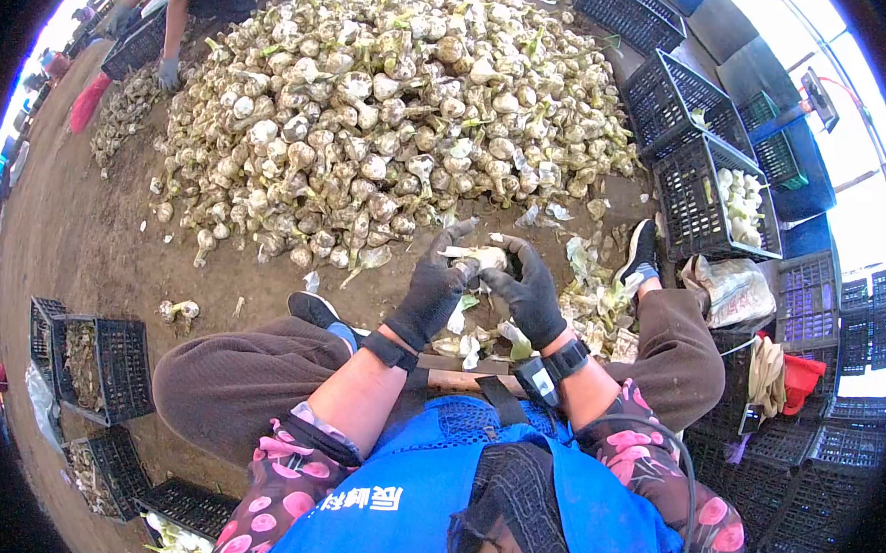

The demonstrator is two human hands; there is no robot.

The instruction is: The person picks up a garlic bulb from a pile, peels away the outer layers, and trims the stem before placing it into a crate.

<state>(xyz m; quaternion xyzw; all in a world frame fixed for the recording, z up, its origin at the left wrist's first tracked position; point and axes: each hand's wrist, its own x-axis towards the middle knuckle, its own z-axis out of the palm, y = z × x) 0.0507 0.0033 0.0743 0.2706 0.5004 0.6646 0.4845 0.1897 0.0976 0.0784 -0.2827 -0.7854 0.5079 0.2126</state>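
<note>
A garlic bulb (492,257) with a pale, partly bared surface is between my two dark-gloved hands, above the ground in front of my lap. My left hand (430,294) is closed on its left side, thumb against the bulb and index finger stretched past it. My right hand (530,293) curls round the other side, fingers and thumb on the bulb. Just beyond lies a large heap of garlic bulbs (371,123) with dirty skins and stalks. Peeled-off skins and leaves (588,284) are scattered on the ground beside my right hand.
A black crate of white garlic (703,195) stands at the right, among other black crates (677,104). More crates (102,369) are at the left. A plastic bag (731,292) and a red container (801,380) lie right. Another person's gloved hand (168,74) reaches down upper left.
</note>
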